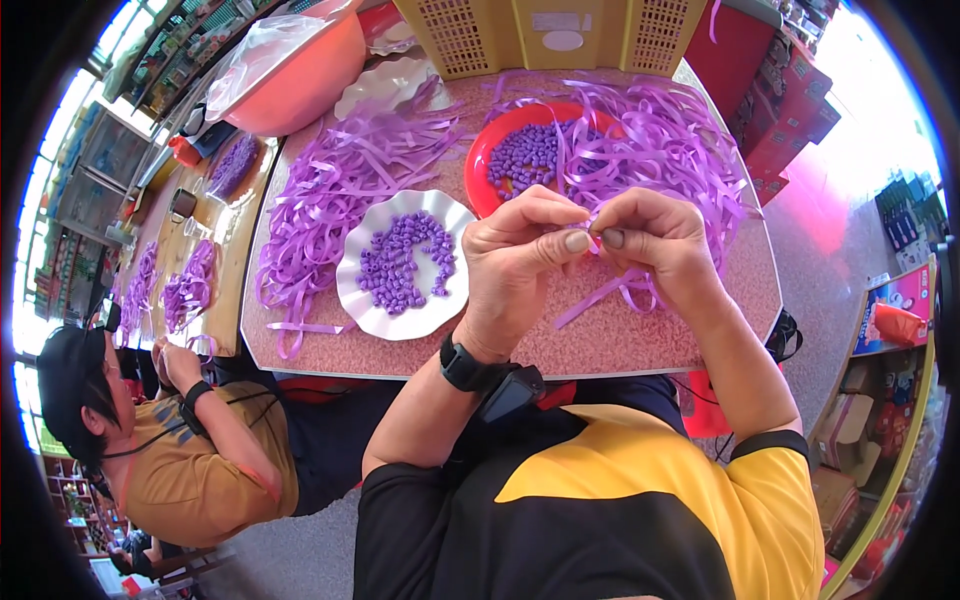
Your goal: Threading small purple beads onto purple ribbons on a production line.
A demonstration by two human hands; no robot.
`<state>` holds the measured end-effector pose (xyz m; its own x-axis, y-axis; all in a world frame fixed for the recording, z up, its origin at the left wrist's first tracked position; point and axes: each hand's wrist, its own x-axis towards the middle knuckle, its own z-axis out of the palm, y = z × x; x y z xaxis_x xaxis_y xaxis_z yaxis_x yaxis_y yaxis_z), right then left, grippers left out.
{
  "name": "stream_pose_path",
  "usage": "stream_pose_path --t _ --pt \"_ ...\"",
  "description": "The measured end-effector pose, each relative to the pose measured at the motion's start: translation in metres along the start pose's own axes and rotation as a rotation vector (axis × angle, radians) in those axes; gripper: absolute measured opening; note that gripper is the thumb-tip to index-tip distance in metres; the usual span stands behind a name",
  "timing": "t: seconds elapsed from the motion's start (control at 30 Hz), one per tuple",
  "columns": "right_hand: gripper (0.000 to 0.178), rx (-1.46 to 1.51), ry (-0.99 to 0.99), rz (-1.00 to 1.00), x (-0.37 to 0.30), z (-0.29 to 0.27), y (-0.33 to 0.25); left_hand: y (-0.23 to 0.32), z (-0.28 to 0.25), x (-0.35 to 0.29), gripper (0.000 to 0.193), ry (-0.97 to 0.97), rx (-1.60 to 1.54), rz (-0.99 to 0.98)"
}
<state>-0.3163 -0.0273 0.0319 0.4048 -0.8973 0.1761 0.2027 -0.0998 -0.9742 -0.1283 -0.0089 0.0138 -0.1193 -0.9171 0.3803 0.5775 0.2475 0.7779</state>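
Note:
My left hand [528, 245] and my right hand [652, 240] meet over the near part of the table, thumb and forefinger of each pinched together, tips almost touching. A bit of purple ribbon shows between the fingertips; whether a bead is there too is hidden. Below them a purple ribbon [612, 292] hangs or lies in a loop over the tabletop. Left of my left hand stands a white scalloped plate [372, 318] with purple beads [392, 268]. Behind my hands, a red plate [478, 165] bears more purple beads [525, 155] and is partly covered by a ribbon heap [665, 130].
Another ribbon heap [320, 215] covers the table's left side. A yellow crate [560, 40] and a pink basin [300, 80] stand at the back. To the left, a co-worker [210, 440] sits at a wooden table [225, 270] with ribbons and beads. Shelves [880, 430] stand at right.

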Motion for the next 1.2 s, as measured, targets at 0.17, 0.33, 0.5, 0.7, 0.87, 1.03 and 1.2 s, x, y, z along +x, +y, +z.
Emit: stream_pose_path --t 0.17,0.33,0.5,0.7,0.87,1.03,1.2 --pt "0.008 0.005 0.004 -0.008 -0.0003 0.0006 0.0000 -0.0009 -0.0005 0.0001 0.015 -0.012 -0.014 0.017" --pt "0.010 -0.207 0.051 -0.116 -0.0014 0.0035 0.0026 -0.0015 0.0011 0.0013 0.016 -0.019 -0.024 -0.019" --pt "0.010 -0.328 0.077 -0.190 -0.0019 0.0009 -0.0007 -0.0033 0.0041 0.0018 0.017 -0.015 -0.090 -0.080" --pt "0.010 -0.396 0.090 -0.214 -0.0041 0.0016 -0.0047 -0.0025 0.0047 0.0032 0.019 0.021 -0.027 -0.091" --pt "0.010 -0.367 0.114 -0.177 -0.0034 0.0016 -0.0015 -0.0039 0.0055 0.0022 0.020 0.025 -0.015 -0.105" --pt "0.009 -0.387 0.150 -0.190 -0.0033 0.0033 -0.0015 -0.0041 0.0070 0.0032 0.021 0.045 -0.013 -0.119" --pt "0.009 -0.411 0.155 -0.183 -0.0024 0.0033 -0.0009 -0.0051 0.0029 0.0031 0.024 0.029 0.008 -0.113"
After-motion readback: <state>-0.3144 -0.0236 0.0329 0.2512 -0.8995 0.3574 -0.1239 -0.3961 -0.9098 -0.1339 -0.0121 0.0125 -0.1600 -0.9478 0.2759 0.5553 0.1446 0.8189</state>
